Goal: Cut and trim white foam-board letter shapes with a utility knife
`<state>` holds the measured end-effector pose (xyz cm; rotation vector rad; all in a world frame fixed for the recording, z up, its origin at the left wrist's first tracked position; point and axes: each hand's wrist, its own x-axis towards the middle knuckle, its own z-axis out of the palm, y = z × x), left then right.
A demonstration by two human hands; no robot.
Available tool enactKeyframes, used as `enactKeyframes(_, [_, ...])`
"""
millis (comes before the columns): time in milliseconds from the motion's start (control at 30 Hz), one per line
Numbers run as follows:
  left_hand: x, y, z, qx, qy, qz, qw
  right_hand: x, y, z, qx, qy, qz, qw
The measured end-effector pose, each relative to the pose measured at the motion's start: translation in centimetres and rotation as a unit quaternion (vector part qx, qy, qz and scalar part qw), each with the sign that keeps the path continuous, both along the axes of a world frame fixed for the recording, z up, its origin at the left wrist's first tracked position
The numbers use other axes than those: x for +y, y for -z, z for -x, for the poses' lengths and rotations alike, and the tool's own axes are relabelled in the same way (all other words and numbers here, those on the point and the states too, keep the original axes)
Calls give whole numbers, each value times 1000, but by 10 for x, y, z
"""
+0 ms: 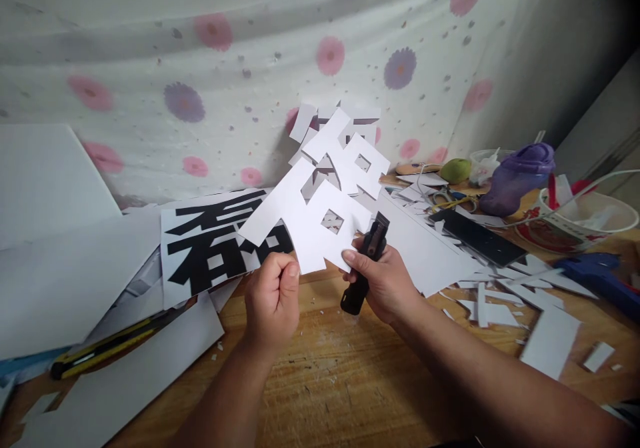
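Observation:
A white foam-board cut-out (pixel 315 235), shaped like a written character with square holes, is held up above the table. My right hand (pixel 383 281) grips a black utility knife (pixel 367 265), blade end up, and its thumb presses on the cut-out's lower right corner. Closed in a fist, my left hand (pixel 273 295) is at the cut-out's lower left edge; whatever its fingers pinch is hidden. Behind on the left lies a white sheet with a bold black printed character (pixel 215 241), partly covered by the cut-out.
A yellow-and-black box cutter (pixel 110 348) lies among white boards (pixel 55 235) at left. On the right are white scraps (pixel 550 335), a black flat bar (pixel 477 237), scissors (pixel 453 200), a purple bag (pixel 517 175), a tub (pixel 575 218) and a blue glue gun (pixel 595 275).

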<state>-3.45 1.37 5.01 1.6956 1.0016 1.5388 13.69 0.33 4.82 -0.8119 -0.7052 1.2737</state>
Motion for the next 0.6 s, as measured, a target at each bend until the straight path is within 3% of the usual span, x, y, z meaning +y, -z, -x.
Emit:
enactKeyframes(167, [-4,4,-13,-88,7,13,996,-5,-1,7,13,-4,7,1000])
enactKeyframes(367, [7,-6,-12,-188,-2,25,982,-5,-3,7,36,23,6,999])
enactKeyframes(467, [15,-9,-4,-175,48,48,982,-5,-5,7,58,-16,3,998])
enactKeyframes(600, [12,-13,-1,-133,186,86,970,-9,-2,14,87,-93,-8,992])
